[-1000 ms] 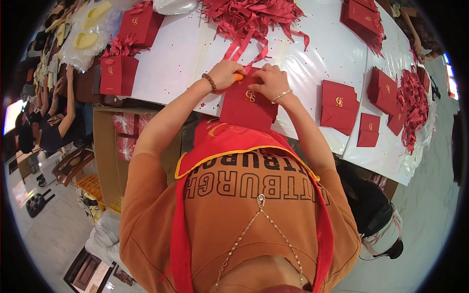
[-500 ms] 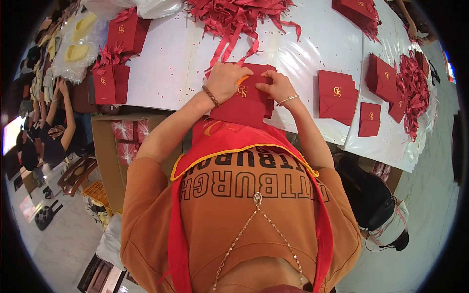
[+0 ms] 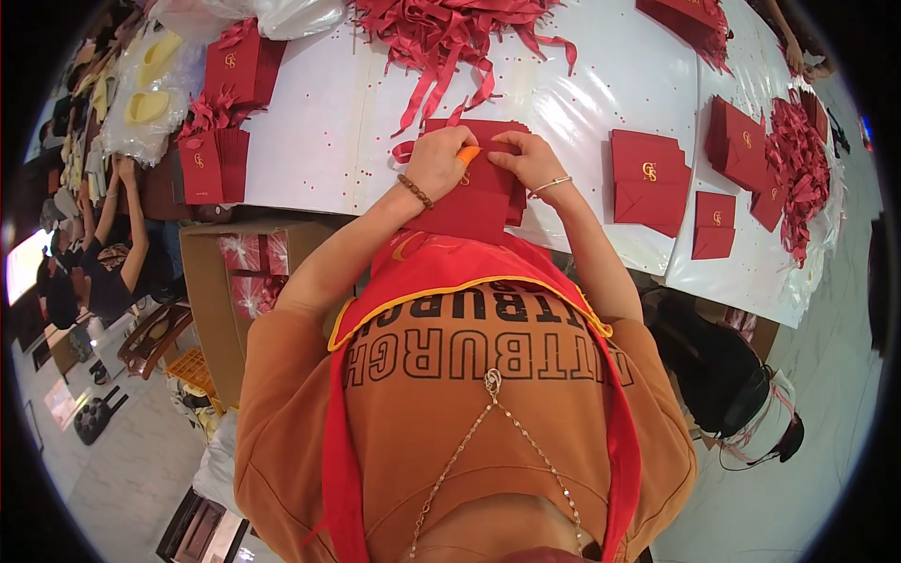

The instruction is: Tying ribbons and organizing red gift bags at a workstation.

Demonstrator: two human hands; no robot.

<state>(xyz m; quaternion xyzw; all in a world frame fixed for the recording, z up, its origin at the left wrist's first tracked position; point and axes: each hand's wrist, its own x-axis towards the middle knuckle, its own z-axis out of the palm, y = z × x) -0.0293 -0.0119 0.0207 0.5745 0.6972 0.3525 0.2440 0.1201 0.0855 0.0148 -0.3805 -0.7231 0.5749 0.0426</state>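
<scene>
A flat red paper bag (image 3: 469, 211) with gold lettering lies before me at the table's near edge, on top of more red bags. My left hand (image 3: 437, 161) bends over its upper left part, fingers closed. Something small and orange (image 3: 468, 155) shows at that hand's thumb; whether it is worn or held I cannot make out. My right hand (image 3: 533, 161) pinches at the bag's upper right part, thumb and forefinger close together. Just beyond my left hand, a red ribbon (image 3: 405, 150) trails on the table; its link to the bag is hidden.
A heap of red ribbons (image 3: 450, 38) lies at the far middle. Stacked red bags (image 3: 649, 183) stand to the right, others with ribbons (image 3: 216, 164) to the left. Red dots are strewn on the white tabletop (image 3: 310, 113). A cardboard box (image 3: 211, 310) is below left.
Both hands stay at the bag with small finger shifts. The right fingers have drawn in slightly toward the left hand. A ribbon near the left hand has shifted.
</scene>
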